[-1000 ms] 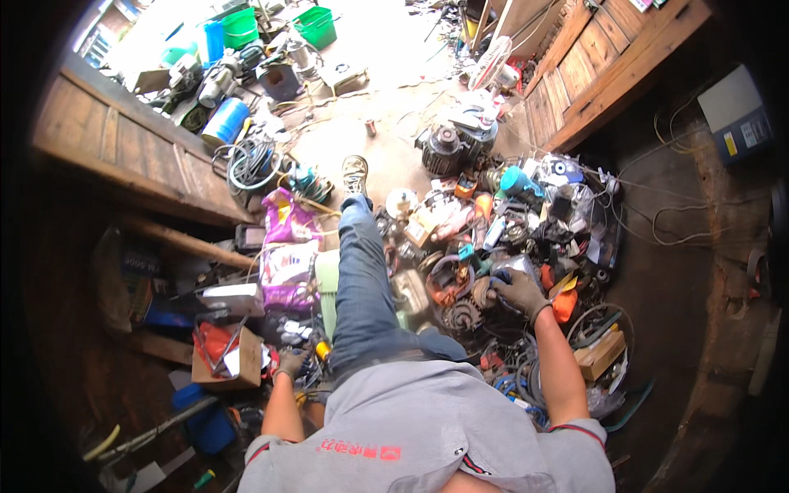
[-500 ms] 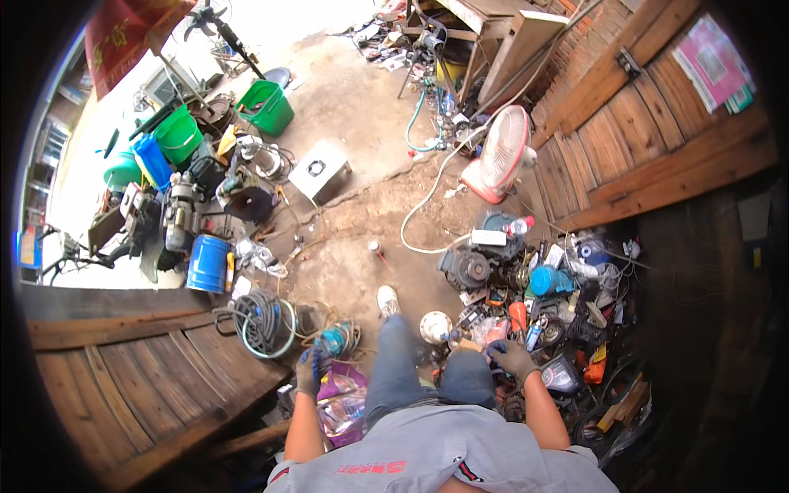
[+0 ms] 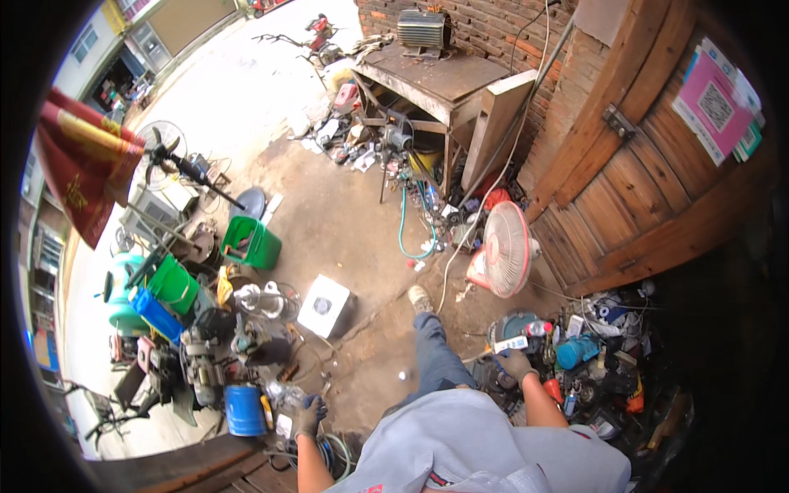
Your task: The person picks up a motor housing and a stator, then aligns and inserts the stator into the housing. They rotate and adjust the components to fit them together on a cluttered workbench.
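My left hand (image 3: 309, 416), in a dark glove with blue fingertips, hangs low beside the blue bucket (image 3: 245, 411) with fingers loosely apart. Nothing shows in it. My right hand (image 3: 515, 364), also gloved, has its fingers curled in front of the heap of parts on the right. Whatever lies in its grip is hidden. A small white box (image 3: 511, 345) appears just beyond its fingertips, by a clear bottle with a red cap (image 3: 538, 328). One shoe (image 3: 421, 298) is stepping forward on the concrete.
A pink-and-white fan (image 3: 503, 251) stands by the wooden door (image 3: 608, 189). A white box-shaped appliance (image 3: 325, 306) sits ahead, left of my foot. Green buckets (image 3: 252, 243) and motors (image 3: 201, 361) crowd the left. A worn bench (image 3: 436, 78) carries a motor. A cable crosses the floor.
I have stepped forward through the doorway and the view has tipped up. The fan, white appliance and buckets are nearer. Both arms still hang at my sides.
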Action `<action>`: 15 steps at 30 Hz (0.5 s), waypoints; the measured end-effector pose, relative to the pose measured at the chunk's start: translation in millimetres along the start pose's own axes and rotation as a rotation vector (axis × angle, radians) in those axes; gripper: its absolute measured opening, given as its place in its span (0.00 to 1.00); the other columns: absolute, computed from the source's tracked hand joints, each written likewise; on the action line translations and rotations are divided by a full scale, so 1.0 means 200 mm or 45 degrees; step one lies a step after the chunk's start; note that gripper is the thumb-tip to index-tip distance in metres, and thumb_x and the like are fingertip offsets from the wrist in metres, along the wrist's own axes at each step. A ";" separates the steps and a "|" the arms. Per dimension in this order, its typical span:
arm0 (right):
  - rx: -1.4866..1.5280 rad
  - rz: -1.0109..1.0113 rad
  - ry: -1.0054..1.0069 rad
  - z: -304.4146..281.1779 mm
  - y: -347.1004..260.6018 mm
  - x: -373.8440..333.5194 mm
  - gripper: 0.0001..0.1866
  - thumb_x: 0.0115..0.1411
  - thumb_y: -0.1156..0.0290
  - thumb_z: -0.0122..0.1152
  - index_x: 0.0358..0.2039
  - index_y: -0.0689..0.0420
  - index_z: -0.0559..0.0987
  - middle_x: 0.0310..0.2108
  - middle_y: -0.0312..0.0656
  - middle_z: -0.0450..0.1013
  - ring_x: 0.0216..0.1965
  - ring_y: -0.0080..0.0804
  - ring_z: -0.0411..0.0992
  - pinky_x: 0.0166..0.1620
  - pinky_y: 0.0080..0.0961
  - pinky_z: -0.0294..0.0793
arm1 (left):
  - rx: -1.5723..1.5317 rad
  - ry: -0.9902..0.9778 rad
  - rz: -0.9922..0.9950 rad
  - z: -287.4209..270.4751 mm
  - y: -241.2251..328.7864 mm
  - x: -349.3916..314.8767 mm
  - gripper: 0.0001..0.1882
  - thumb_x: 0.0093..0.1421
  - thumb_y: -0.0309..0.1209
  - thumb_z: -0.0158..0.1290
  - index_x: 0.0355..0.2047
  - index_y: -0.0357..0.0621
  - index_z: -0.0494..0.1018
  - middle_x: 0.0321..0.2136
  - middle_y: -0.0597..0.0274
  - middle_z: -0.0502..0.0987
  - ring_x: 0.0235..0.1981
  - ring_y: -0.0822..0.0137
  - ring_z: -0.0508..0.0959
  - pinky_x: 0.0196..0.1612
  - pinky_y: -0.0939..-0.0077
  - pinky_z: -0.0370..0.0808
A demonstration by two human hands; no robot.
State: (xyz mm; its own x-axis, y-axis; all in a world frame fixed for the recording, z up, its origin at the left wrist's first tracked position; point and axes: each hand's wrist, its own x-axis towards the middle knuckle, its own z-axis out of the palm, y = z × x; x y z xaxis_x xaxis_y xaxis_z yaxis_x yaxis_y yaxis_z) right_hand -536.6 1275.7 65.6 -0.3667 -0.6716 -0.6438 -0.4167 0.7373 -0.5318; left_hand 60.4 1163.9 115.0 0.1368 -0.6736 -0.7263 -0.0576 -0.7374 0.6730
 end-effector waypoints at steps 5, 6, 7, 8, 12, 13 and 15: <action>-0.354 -0.484 0.045 -0.15 -0.93 0.78 0.22 0.58 0.51 0.58 0.41 0.55 0.82 0.34 0.50 0.80 0.39 0.49 0.78 0.44 0.39 0.75 | -0.488 -0.033 -0.363 -0.12 0.07 0.49 0.05 0.65 0.31 0.52 0.34 0.45 0.70 0.20 0.59 0.71 0.15 0.62 0.72 0.17 0.68 0.70; -0.258 -0.397 0.069 -0.19 -0.96 0.97 0.20 0.59 0.53 0.58 0.42 0.55 0.82 0.34 0.48 0.80 0.37 0.46 0.79 0.43 0.37 0.76 | -0.499 -0.057 -0.526 -0.05 0.11 0.59 0.06 0.64 0.32 0.53 0.32 0.46 0.69 0.18 0.59 0.70 0.14 0.60 0.71 0.16 0.65 0.69; -0.178 -0.326 0.099 -0.28 -0.99 1.20 0.18 0.60 0.55 0.58 0.42 0.55 0.81 0.34 0.46 0.80 0.34 0.42 0.79 0.41 0.35 0.76 | -0.165 -0.095 -0.667 0.04 0.20 0.69 0.07 0.64 0.33 0.56 0.34 0.46 0.71 0.20 0.57 0.73 0.15 0.58 0.74 0.16 0.65 0.70; 0.067 -0.246 0.025 -0.40 -1.13 1.29 0.20 0.60 0.54 0.58 0.42 0.57 0.81 0.35 0.49 0.80 0.38 0.45 0.79 0.43 0.37 0.76 | -0.002 -0.086 -0.630 0.18 0.35 0.67 0.08 0.63 0.34 0.57 0.38 0.45 0.72 0.23 0.55 0.76 0.18 0.57 0.76 0.18 0.63 0.72; 0.240 -0.324 0.133 -0.71 -1.69 1.51 0.20 0.61 0.53 0.59 0.39 0.58 0.82 0.33 0.48 0.80 0.35 0.42 0.79 0.42 0.35 0.75 | -0.349 -0.070 -0.285 0.22 0.70 0.91 0.09 0.64 0.35 0.55 0.39 0.44 0.74 0.25 0.55 0.77 0.20 0.55 0.77 0.21 0.61 0.74; 0.213 -0.275 0.136 -0.77 -1.80 1.52 0.19 0.61 0.54 0.59 0.39 0.58 0.82 0.33 0.49 0.80 0.35 0.42 0.79 0.42 0.36 0.75 | -0.388 -0.060 -0.256 0.26 0.80 0.99 0.09 0.64 0.36 0.54 0.37 0.44 0.75 0.26 0.54 0.77 0.20 0.54 0.78 0.22 0.59 0.75; 0.162 -0.180 0.142 -0.84 -2.00 1.56 0.18 0.60 0.55 0.60 0.38 0.58 0.82 0.34 0.49 0.80 0.35 0.44 0.79 0.42 0.36 0.75 | -0.199 -0.060 -0.361 0.29 0.92 1.20 0.11 0.63 0.38 0.54 0.38 0.45 0.75 0.26 0.54 0.78 0.21 0.53 0.78 0.24 0.59 0.76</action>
State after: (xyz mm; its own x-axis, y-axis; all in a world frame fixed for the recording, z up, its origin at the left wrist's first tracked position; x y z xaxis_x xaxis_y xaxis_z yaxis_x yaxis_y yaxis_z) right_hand -624.9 758.4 170.0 -0.4045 -0.7679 -0.4967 -0.3648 0.6335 -0.6823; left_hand 26.0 863.7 56.5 0.0797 -0.4470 -0.8910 0.1295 -0.8816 0.4539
